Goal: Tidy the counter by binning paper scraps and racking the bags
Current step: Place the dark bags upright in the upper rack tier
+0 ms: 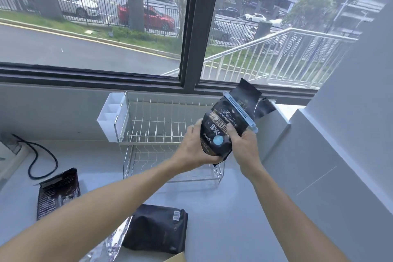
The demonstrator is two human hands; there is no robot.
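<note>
A black coffee bag (221,125) with a light blue sealing clip across its top is held in the air by both hands, just in front of the right end of the white wire rack (157,125). My left hand (191,147) grips its lower left side. My right hand (244,142) grips its right side below the clip. Two more bags rest on the grey counter: an opened dark one (57,193) at the left and a black one (157,228) lying flat near the front, its silver open end (110,242) pointing left.
A white divided caddy (110,115) hangs on the rack's left end. A black cable (40,159) loops on the counter at the left. A brown cardboard corner (174,258) shows at the bottom edge. A grey wall step rises at the right, the window behind.
</note>
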